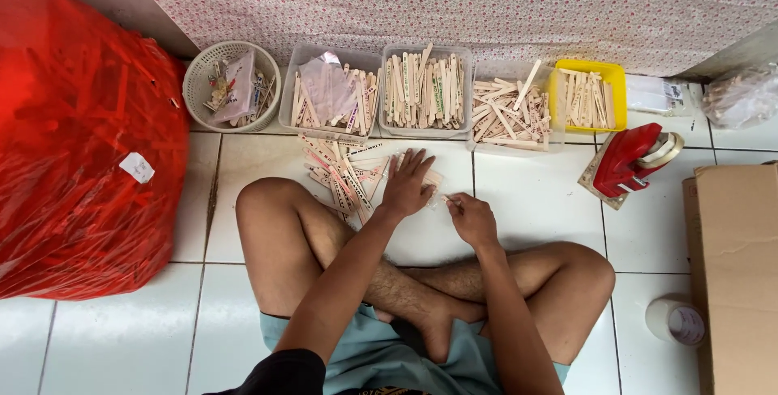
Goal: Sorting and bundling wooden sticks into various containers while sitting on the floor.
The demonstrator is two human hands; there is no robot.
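Observation:
I sit cross-legged on a white tiled floor. My left hand lies flat, fingers spread, on a loose pile of flat wooden sticks in front of my knees. My right hand is just right of it, fingers pinched on a small stick or packet at the pile's edge. Whether it truly grips that piece is hard to tell. Along the wall stand clear tubs of sorted sticks and a yellow tray with more sticks.
A huge red plastic sack fills the left side. A round white basket sits by the wall. A red tape dispenser, a cardboard box and a tape roll are at the right.

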